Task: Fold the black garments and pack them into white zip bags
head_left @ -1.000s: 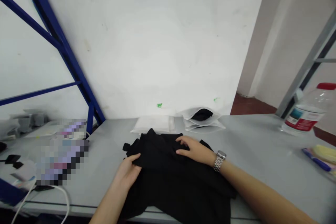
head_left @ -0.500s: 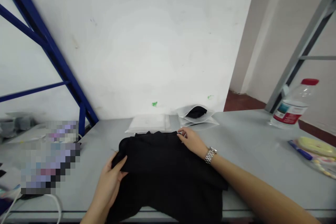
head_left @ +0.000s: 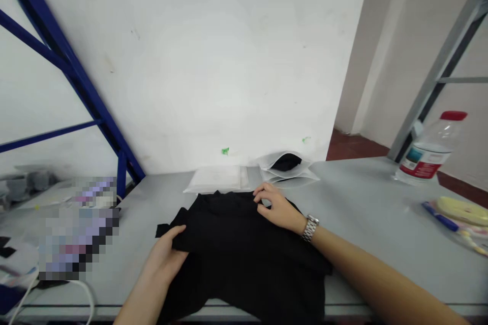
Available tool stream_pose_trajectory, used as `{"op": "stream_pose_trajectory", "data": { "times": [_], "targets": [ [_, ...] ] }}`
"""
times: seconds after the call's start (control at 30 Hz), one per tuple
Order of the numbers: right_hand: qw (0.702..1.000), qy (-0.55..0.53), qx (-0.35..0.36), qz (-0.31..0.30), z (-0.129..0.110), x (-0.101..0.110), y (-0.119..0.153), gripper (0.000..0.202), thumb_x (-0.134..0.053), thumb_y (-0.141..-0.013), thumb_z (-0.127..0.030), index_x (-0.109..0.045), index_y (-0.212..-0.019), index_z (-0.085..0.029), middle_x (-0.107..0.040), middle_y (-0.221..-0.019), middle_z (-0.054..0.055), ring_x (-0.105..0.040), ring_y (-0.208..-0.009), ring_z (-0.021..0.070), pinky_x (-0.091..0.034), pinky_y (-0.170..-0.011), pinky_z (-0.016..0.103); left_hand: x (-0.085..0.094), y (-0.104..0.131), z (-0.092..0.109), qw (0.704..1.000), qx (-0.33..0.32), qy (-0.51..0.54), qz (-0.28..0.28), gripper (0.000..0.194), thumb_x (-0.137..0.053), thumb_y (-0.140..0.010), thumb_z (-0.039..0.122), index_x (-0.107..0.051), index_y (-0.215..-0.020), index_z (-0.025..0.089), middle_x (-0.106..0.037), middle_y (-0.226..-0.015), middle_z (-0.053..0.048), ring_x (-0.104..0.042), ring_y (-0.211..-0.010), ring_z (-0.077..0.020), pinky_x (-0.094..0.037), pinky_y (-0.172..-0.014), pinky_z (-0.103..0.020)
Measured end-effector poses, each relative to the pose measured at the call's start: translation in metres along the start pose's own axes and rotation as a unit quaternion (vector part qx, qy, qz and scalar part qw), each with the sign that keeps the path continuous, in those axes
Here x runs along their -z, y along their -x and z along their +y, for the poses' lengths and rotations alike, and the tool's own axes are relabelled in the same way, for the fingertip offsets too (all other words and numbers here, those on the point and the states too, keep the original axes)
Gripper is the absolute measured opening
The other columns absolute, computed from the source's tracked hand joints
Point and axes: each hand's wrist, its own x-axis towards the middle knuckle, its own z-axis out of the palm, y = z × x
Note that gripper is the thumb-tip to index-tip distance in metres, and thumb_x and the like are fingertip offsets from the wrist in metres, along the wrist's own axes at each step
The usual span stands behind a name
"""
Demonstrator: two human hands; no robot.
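A black garment [head_left: 247,264] lies folded over on the grey table in front of me, its lower part reaching the front edge. My left hand [head_left: 170,254] grips its left side, thumb on top and the other fingers under the cloth. At the garment's upper right edge is my right hand [head_left: 276,208], with a watch [head_left: 310,228] on the wrist. Its fingers are curved, with a gap between thumb and fingers, and the fingertips rest at the cloth.
Behind the garment lie a stack of white bags [head_left: 215,177] and an opened frosted bag [head_left: 305,175] with black cloth inside. A water bottle [head_left: 425,157] and a yellow item [head_left: 461,210] are on the right. Left are a blurred-out object [head_left: 78,238] and a white cable [head_left: 89,292].
My right thumb has moved apart from the fingers and off the garment's edge. At the left, the cloth's rolled corner has flattened and spread out leftward under my left hand.
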Motion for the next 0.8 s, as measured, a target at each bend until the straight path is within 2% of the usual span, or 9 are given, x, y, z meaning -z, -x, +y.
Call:
{"op": "stream_pose_trajectory", "data": {
  "times": [0.03,0.17,0.27,0.37,0.47,0.53,0.6,0.7,0.8],
  "targets": [
    [1.0,-0.005,-0.021,-0.005,-0.001,0.0,-0.003,0.012,-0.054,-0.078,-0.024,-0.062,-0.086,-0.021,-0.059,-0.103,0.005,-0.053,-0.1,0.0196,-0.039,-0.093,0.035,0.0,0.0,0.002,1.0,0.005,-0.004,-0.002,0.02,-0.051,-0.077,-0.001,-0.059,-0.091,0.011,-0.07,-0.07,-0.004,-0.068,-0.061,-0.015,-0.058,-0.061,-0.025],
    [0.985,-0.018,-0.136,-0.107,0.003,-0.005,-0.024,0.057,-0.065,-0.071,-0.044,-0.052,-0.12,-0.017,-0.061,-0.108,0.009,-0.057,-0.096,0.0238,-0.045,-0.085,0.037,0.006,0.0,0.016,0.996,0.038,-0.068,-0.039,0.019,-0.065,-0.072,0.01,-0.062,-0.091,0.014,-0.071,-0.081,-0.006,-0.069,-0.069,-0.0192,-0.059,-0.064,-0.03],
    [0.984,0.027,-0.118,-0.133,-0.002,-0.012,-0.038,0.034,-0.064,-0.072,-0.028,-0.063,-0.104,-0.017,-0.063,-0.097,0.008,-0.057,-0.09,0.0227,-0.044,-0.082,0.035,0.014,-0.005,0.024,0.982,0.049,-0.168,-0.075,0.023,-0.073,-0.066,0.017,-0.064,-0.087,0.015,-0.072,-0.081,-0.008,-0.069,-0.069,-0.021,-0.058,-0.059,-0.03],
    [0.989,0.071,0.052,-0.122,-0.017,-0.014,-0.032,0.032,-0.049,-0.076,-0.01,-0.065,-0.102,-0.021,-0.057,-0.092,0.007,-0.05,-0.09,0.0198,-0.04,-0.083,0.033,0.024,-0.011,0.025,0.961,0.017,-0.255,-0.1,0.027,-0.073,-0.061,0.012,-0.064,-0.086,0.015,-0.071,-0.077,-0.007,-0.068,-0.066,-0.02,-0.055,-0.053,-0.026],
    [0.929,0.168,0.277,-0.181,-0.031,-0.012,-0.01,0.048,-0.042,-0.077,-0.004,-0.061,-0.114,-0.028,-0.05,-0.084,0.006,-0.043,-0.081,0.0193,-0.037,-0.076,0.034,0.033,-0.015,0.021,0.956,0.007,-0.258,-0.141,0.038,-0.068,-0.062,0.008,-0.062,-0.097,0.021,-0.07,-0.085,-0.003,-0.066,-0.069,-0.0177,-0.055,-0.059,-0.029],
    [0.893,0.21,0.327,-0.227,-0.035,-0.011,0.003,0.055,-0.041,-0.077,-0.004,-0.056,-0.121,-0.033,-0.047,-0.081,0.005,-0.04,-0.077,0.0195,-0.035,-0.072,0.035,0.037,-0.016,0.019,0.96,0.011,-0.234,-0.153,0.04,-0.064,-0.062,0.006,-0.061,-0.098,0.023,-0.068,-0.088,-0.001,-0.065,-0.073,-0.0168,-0.055,-0.066,-0.032],
    [0.895,0.205,0.307,-0.25,-0.033,-0.01,0.012,0.059,-0.042,-0.076,-0.002,-0.054,-0.123,-0.035,-0.046,-0.082,0.005,-0.04,-0.077,0.0191,-0.035,-0.072,0.034,0.039,-0.017,0.018,0.963,0.018,-0.209,-0.171,0.031,-0.06,-0.06,0.006,-0.062,-0.087,0.021,-0.067,-0.083,0.0,-0.064,-0.071,-0.0154,-0.054,-0.066,-0.029],
    [0.928,0.131,0.235,-0.259,-0.027,-0.009,0.015,0.056,-0.046,-0.073,-0.002,-0.06,-0.116,-0.036,-0.046,-0.087,0.004,-0.043,-0.082,0.0172,-0.038,-0.077,0.033,0.038,-0.016,0.019,0.96,0.029,-0.18,-0.214,0.01,-0.058,-0.061,0.01,-0.055,-0.065,0.019,-0.065,-0.075,0.001,-0.057,-0.056,-0.01,-0.045,-0.047,-0.017],
    [0.948,0.034,0.178,-0.261,-0.023,-0.009,0.016,0.045,-0.053,-0.073,-0.009,-0.065,-0.109,-0.034,-0.047,-0.092,0.003,-0.047,-0.089,0.0163,-0.039,-0.085,0.032,0.035,-0.014,0.021,0.96,0.056,-0.162,-0.222,0.013,-0.06,-0.063,0.018,-0.048,-0.058,0.019,-0.064,-0.076,0.001,-0.052,-0.049,-0.0076,-0.039,-0.041,-0.016]
  ]
}}
